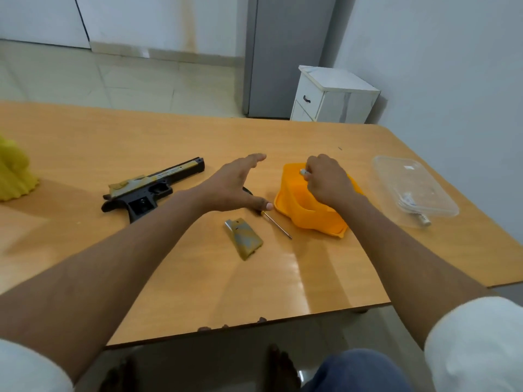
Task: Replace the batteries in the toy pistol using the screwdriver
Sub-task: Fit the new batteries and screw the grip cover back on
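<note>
The toy pistol (152,190) lies flat on its side on the wooden table (85,142), out beyond the left forearm, its grip opened up and its barrel pointing toward the far side. Its loose battery cover (244,238) lies nearer the person than the left hand (236,186), which hovers with fingers spread and straight, holding nothing. The screwdriver (276,223) rests just under that hand's thumb, its shaft angling toward the orange container (311,215).

The right hand (325,179) is curled over that orange container, its fingers pinching 1 small silvery battery (303,172) above the far rim. I cannot tell what else is inside.

Further to the right of that hand sits a clear plastic container (414,186), holding what look like a few batteries at its near end.

Far to the left of the left arm, a yellow object (14,171) sits at the table edge. Beyond the table are a pale tiled floor (127,80), a grey door (285,52) and a small white cabinet (334,94) against the wall.
</note>
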